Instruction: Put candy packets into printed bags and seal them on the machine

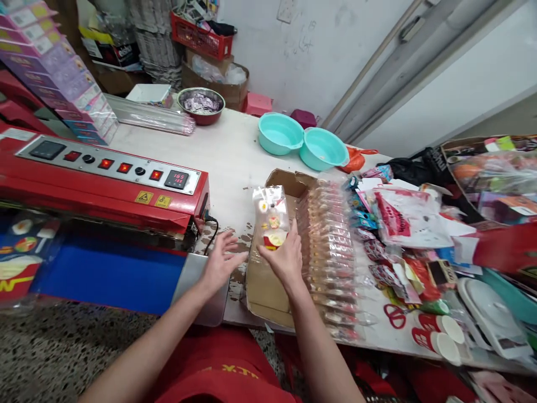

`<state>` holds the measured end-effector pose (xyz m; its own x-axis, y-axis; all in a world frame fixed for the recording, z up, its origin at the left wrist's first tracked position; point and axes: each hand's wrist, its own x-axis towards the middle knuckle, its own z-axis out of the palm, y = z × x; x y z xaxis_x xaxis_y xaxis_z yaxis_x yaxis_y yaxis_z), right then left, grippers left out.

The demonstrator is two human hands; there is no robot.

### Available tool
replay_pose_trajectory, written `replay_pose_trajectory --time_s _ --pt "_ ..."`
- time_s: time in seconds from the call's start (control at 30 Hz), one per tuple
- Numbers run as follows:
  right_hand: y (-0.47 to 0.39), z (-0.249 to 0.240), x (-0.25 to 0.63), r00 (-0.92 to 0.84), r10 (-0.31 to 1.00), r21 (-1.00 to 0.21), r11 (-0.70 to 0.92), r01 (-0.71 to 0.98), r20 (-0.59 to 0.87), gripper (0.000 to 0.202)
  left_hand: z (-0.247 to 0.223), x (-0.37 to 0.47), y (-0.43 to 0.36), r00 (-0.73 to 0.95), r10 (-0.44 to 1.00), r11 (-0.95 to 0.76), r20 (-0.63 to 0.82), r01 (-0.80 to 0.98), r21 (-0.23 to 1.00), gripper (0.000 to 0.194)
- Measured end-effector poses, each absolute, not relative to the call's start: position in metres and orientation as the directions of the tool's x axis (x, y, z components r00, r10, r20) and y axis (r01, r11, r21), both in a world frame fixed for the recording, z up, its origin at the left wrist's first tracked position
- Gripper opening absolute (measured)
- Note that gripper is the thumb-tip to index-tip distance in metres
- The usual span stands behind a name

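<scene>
My right hand [288, 260] holds a clear plastic packet [272, 212] by its lower end, thumb on one side and fingers on the other. Through the film I see small food-shaped pieces, one like a fried egg and one like a red and yellow noodle cup. The packet is above a shallow cardboard box [268, 285]. Along the box's right side stands a tight row of similar packets [331, 252]. My left hand [220, 260] is open, fingers spread, to the left of the box and touching nothing that I can make out.
On the left a red sealing machine [104, 190] with lit switches stands over a blue conveyor belt [113, 274], which carries another packet [25, 252]. Two turquoise basins [280, 134] are behind the box. Loose packaging [411, 218], red scissors [394, 316] and paper cups [436, 344] crowd the right.
</scene>
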<state>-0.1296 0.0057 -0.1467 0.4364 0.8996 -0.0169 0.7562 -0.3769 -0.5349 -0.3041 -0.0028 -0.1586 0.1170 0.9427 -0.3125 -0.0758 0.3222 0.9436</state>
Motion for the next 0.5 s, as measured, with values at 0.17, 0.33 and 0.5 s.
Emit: replay_pose_trajectory --time_s 0.17,0.33,0.5 --pt "-0.043 -0.135 -0.16 0.231 0.973 -0.694 -0.182 0.697 -0.023 0.118 -0.146 -0.291 0.003 0.285 0.89 0.45 -0.357 -0.411 0.793 0.07" --pt "-0.009 -0.127 -0.133 0.131 0.989 -0.929 -0.113 0.353 -0.07 0.112 -0.146 -0.344 -0.014 0.491 0.749 0.61 -0.445 -0.247 0.753 0.066" --pt "0.035 -0.133 -0.13 -0.338 0.888 -0.95 -0.282 0.134 -0.311 0.042 -0.152 -0.374 -0.029 0.537 0.654 0.713 -0.533 -0.203 0.671 0.063"
